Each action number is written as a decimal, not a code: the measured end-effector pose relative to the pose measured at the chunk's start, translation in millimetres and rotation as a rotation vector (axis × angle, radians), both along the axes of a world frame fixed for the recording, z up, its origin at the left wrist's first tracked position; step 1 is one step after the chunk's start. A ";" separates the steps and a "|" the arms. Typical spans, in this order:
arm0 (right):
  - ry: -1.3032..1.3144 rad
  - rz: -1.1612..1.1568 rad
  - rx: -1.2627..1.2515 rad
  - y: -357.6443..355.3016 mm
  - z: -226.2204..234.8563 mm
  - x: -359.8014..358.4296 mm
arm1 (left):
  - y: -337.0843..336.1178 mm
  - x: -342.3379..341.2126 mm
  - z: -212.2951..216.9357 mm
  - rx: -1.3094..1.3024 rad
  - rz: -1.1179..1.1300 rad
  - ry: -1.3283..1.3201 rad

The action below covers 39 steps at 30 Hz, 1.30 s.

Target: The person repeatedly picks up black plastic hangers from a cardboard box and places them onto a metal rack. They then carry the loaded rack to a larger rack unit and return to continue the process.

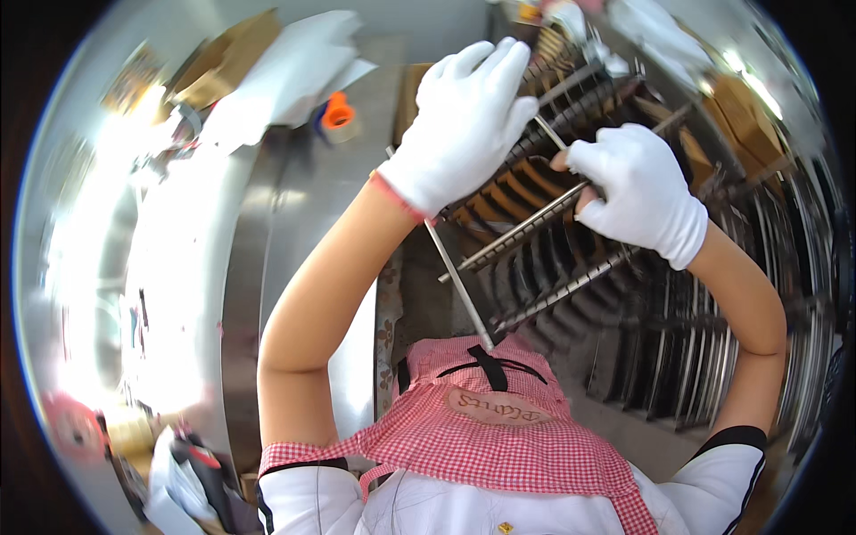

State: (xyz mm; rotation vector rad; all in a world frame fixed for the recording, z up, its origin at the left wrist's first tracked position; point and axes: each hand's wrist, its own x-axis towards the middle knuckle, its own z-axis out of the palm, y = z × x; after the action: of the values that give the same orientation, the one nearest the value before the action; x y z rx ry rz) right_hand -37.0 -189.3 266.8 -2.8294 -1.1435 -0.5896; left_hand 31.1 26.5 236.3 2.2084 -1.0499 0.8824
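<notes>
My left hand (468, 125), in a white glove, reaches over the upper left part of a metal rack (526, 230). Its fingers are stretched out toward the far side, and nothing shows in them; the palm faces away. To the right, my right hand (637, 189) wears a white glove with bare fingertips poking out. Its thumb and fingers are bent round a metal bar (560, 201) of the rack. Dark curved slats (517, 192) stand in rows between the slotted bars, and a thin steel rod (459, 285) slants along the near left side.
A steel worktop (299, 205) runs along the left, bearing an orange-rimmed container (340, 114) and white wrapping (290, 76). An open cardboard box (234, 58) lies at the far left. More racks with upright dark panels (691, 361) crowd the right side, below cardboard boxes (744, 116).
</notes>
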 end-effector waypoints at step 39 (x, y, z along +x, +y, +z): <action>1.849 0.645 0.189 210.7 -323.8 118.8 | 17.1 -246.2 -280.8 -2.237 0.806 0.881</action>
State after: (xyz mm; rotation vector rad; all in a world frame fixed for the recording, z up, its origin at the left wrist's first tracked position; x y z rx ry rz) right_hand 81.8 21.4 -57.0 -1.3799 -1.0617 1.4579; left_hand -215.0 43.6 -44.4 0.5262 1.0655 0.5044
